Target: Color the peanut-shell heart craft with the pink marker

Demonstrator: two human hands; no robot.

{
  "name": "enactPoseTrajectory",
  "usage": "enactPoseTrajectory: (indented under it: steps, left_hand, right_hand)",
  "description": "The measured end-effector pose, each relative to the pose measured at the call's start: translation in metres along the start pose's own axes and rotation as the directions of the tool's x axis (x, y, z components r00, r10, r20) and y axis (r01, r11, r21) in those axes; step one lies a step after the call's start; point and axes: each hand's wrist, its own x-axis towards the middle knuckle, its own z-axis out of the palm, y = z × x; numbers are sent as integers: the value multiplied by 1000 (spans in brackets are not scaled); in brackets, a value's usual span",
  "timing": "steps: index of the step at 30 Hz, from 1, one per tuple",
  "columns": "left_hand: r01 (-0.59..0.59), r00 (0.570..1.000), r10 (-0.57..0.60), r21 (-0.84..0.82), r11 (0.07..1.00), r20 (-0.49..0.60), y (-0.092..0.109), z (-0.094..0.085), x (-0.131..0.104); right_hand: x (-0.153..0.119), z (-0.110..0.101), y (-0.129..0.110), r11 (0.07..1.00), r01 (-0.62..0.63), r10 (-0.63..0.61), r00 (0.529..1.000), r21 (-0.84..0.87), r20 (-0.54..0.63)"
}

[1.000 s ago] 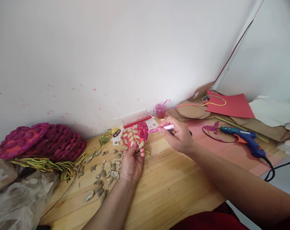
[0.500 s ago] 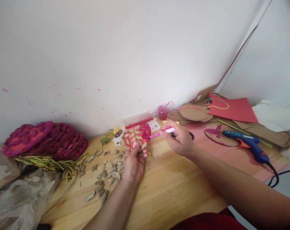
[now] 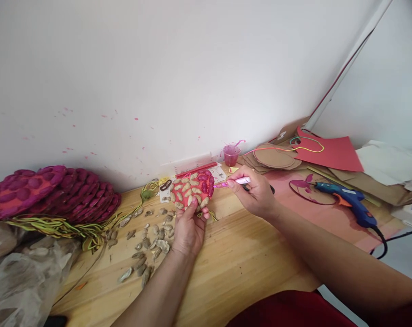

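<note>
My left hand (image 3: 189, 232) grips the lower edge of a red disc (image 3: 191, 190) covered with peanut shells, thumb on its front. Shells along the disc's right side are painted magenta, while the others keep their tan colour. In my right hand (image 3: 255, 193), a paintbrush (image 3: 242, 180) with a pinkish-white handle is pinched between thumb and fingers. Its magenta-coated tip meets the disc's right edge, by the painted shells. Behind the hands, a clear plastic cup (image 3: 231, 156) of magenta paint stands against the wall.
Loose peanut shells (image 3: 161, 245) lie left of my left arm. Finished-looking magenta discs (image 3: 56, 193) are stacked at the left, with yellow-green cords (image 3: 70, 229) and a plastic bag (image 3: 29, 277). At right are cardboard circles (image 3: 277, 158), red paper (image 3: 331, 154) and a blue glue gun (image 3: 355, 206).
The view has shifted slightly, moving the disc stack leftward in the picture. The brush stays at the disc's right edge, and both hands keep their hold.
</note>
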Motion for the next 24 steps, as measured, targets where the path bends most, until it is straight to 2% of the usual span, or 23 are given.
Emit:
enactPoseTrajectory:
  steps: [4,8,15,19,24]
  left_hand:
    - [-10,1000,10,-13,1000,9,-1,-1,1]
    - [-17,1000,18,-13,1000,26,-2,-2,2]
    - [4,999,-5,21,1000,37,-1,-2,1]
    - [10,1000,-11,23,1000,27,0,-1,-1]
    - [23,999,-24,27,999,36,1,0,0]
  right_hand:
    - [-3,1,-6,1000,12,-12,1000,-11,3]
    - [-4,-1,-11,999,-29,28,1000,25,12]
    - [-1,0,5,969,-181,184,983,166,-6]
    - [3,-1,9,944,-196,213,976,265,-37]
    - [5,-2,7,921,-222,232,973,318,9]
